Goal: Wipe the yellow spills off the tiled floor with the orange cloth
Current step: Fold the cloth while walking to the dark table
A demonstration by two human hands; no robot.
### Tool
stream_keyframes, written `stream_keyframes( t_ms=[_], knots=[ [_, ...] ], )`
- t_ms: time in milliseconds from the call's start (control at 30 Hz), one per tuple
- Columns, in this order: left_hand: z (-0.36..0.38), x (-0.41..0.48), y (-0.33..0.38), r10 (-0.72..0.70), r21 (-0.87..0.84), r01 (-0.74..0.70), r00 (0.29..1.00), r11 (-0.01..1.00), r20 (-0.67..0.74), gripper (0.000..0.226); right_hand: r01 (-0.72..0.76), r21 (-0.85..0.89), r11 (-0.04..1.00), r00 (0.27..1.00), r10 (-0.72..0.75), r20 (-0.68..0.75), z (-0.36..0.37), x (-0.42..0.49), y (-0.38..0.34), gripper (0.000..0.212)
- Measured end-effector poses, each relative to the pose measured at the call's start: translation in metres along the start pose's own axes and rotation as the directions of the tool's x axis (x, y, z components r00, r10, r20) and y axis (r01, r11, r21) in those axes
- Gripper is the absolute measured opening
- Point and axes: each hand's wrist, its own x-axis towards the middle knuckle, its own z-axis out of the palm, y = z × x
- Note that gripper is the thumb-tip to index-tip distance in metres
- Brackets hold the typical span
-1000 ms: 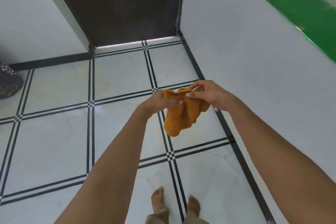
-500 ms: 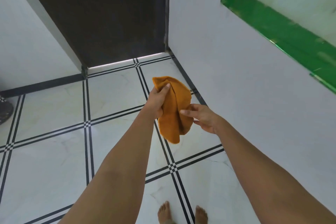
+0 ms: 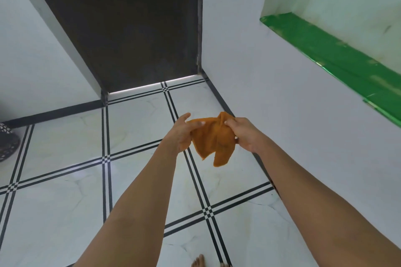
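Cloth: orange cloth (image 3: 213,137) is hanging above the tiled floor (image 3: 65,191).
Hands: your left hand (image 3: 181,134) and right hand (image 3: 246,134) are pinching its top edge.

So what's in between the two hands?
The orange cloth. In the head view it hangs bunched between the left hand and right hand, both pinching its top edge above the tiled floor.

Bright, even daylight (edges bowed, slightly soft).

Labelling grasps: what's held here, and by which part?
The cloth, held in the air by both hands: left hand pinches its upper left edge, right hand grips the bunched upper right corner. The rest hangs loose below.
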Motion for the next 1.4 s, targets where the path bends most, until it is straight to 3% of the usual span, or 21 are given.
stream_keyframes(
  t_ms=[67,167,267,333,400,633,700,800,867,967,1033,1133,1200,1267,1400],
  knots=[
    [0.005,0.000,0.003,0.042,0.002,-0.041,0.996,0.999,-0.076,0.065,0.013,0.024,1.000,1.000,-0.012,-0.014,-0.004,-0.001,-0.003,0.045],
    [0.010,0.000,0.014,0.152,0.226,-0.115,0.976,0.967,-0.154,0.057,0.057,-0.017,0.998,0.998,-0.058,-0.039,-0.015,0.001,-0.004,0.059],
    [0.014,0.003,0.025,0.299,0.471,-0.229,0.951,0.852,-0.078,0.037,0.106,-0.198,0.974,0.993,-0.113,-0.025,-0.021,0.001,-0.010,0.073],
    [0.018,0.005,0.032,0.323,0.575,-0.276,0.946,0.770,0.021,0.024,0.177,-0.355,0.918,0.984,-0.178,0.030,-0.021,0.001,-0.015,0.065],
    [0.020,0.006,0.038,0.306,0.641,-0.285,0.949,0.713,0.081,0.027,0.218,-0.459,0.861,0.971,-0.237,0.016,-0.022,-0.003,-0.020,0.042],
    [0.017,0.008,0.048,0.265,0.847,-0.251,0.955,0.468,0.136,0.037,0.207,-0.149,0.967,0.966,-0.225,-0.123,-0.039,-0.001,-0.016,0.031],
    [0.016,0.007,0.048,0.280,0.793,-0.276,0.950,0.544,0.139,0.033,0.221,-0.049,0.974,0.965,-0.226,-0.130,-0.041,0.000,-0.018,0.021],
    [0.019,0.001,0.048,0.282,0.577,-0.274,0.956,0.770,0.078,0.023,0.198,0.040,0.979,0.976,-0.193,-0.102,-0.041,-0.002,-0.023,0.023],
    [0.021,0.001,0.046,0.254,0.428,-0.236,0.967,0.873,0.015,0.022,0.151,0.111,0.982,0.988,-0.148,-0.038,-0.040,-0.002,-0.020,0.035],
    [0.026,-0.001,0.041,0.179,0.252,-0.157,0.982,0.955,-0.064,0.029,0.009,0.235,0.972,0.982,-0.054,0.184,-0.038,-0.001,-0.007,0.069],
    [0.027,0.000,0.036,0.107,0.188,-0.086,0.989,0.978,-0.103,0.044,-0.052,0.149,0.988,0.967,0.012,0.253,-0.033,-0.003,0.003,0.076],
    [0.023,-0.001,0.029,0.024,0.146,-0.005,0.992,0.989,-0.126,0.060,-0.058,0.086,0.995,0.982,0.042,0.184,-0.030,-0.004,0.004,0.069],
    [0.014,-0.001,0.025,0.012,0.154,-0.002,0.998,0.988,-0.059,0.067,-0.069,0.159,0.985,0.992,0.050,0.118,-0.033,-0.001,0.002,0.067],
    [0.009,-0.001,0.023,0.015,0.234,-0.030,0.998,0.972,0.066,0.072,-0.076,0.231,0.970,0.996,0.063,0.063,-0.040,0.000,-0.001,0.064],
    [0.011,-0.003,0.024,-0.070,0.489,-0.050,0.972,0.871,0.224,0.063,-0.045,0.210,0.977,0.990,0.015,0.142,-0.049,-0.001,-0.005,0.065]
  ],
)
